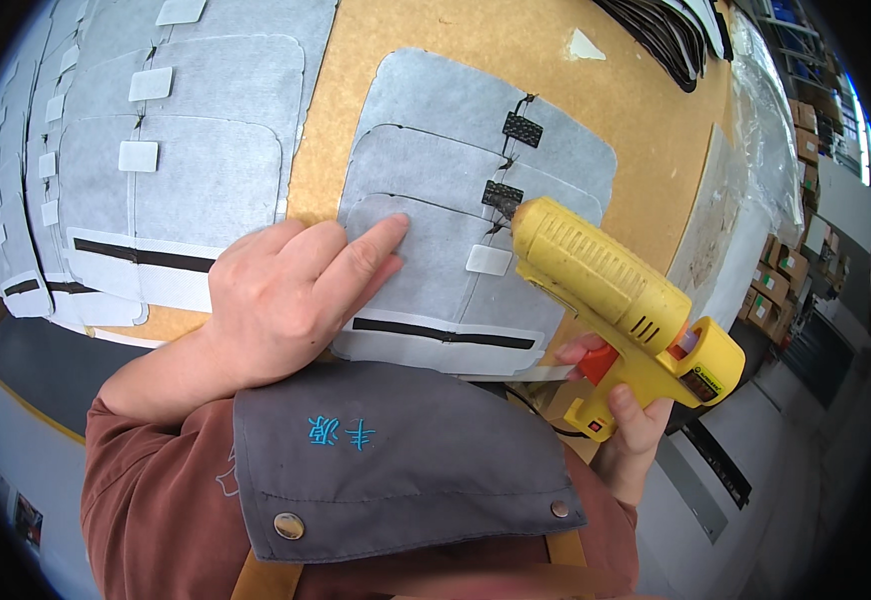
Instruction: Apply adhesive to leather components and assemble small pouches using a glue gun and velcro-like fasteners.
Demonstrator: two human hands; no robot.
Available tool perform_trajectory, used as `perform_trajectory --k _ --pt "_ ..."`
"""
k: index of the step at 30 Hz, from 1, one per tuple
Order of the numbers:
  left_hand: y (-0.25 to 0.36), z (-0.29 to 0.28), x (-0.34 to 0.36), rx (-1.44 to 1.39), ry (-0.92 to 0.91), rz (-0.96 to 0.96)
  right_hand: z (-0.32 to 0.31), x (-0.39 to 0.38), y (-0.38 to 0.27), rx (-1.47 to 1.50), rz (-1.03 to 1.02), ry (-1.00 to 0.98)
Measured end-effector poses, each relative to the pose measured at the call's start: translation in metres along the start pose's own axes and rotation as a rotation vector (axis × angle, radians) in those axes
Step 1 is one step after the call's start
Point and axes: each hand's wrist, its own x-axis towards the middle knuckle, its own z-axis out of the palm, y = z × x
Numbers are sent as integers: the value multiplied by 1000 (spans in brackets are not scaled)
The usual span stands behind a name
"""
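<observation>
My right hand (636,425) grips a yellow hot glue gun (606,265) by its handle, fingers at the red trigger. Its nozzle points left and sits by the lower of two black textured patches (523,132). Those patches lie on overlapping grey fabric panels (426,275) with rounded corners. The nearest panel bears a white rectangular patch (489,260) and a black strip (444,333) along its near edge. My left hand (281,285) rests on that panel, holding nothing; the index finger stretches out along its upper left edge, while the other fingers bend.
More grey panels (206,165) with white patches overlap in rows on the left of the brown tabletop (476,25). A stack of dark-edged pieces (671,35) lies at the far right. Clear plastic sheeting (766,130) covers the right edge; cardboard boxes (771,280) stand beyond.
</observation>
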Motion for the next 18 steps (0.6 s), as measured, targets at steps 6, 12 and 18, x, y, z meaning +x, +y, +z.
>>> perform_trajectory --k 6,12,18 --pt "0 1 1 -11 8 -3 8 0 5 -20 24 153" --pt "0 1 0 -9 -2 -5 8 4 11 110 -1 61" --pt "2 0 2 -14 -19 -9 6 5 16 99 3 44"
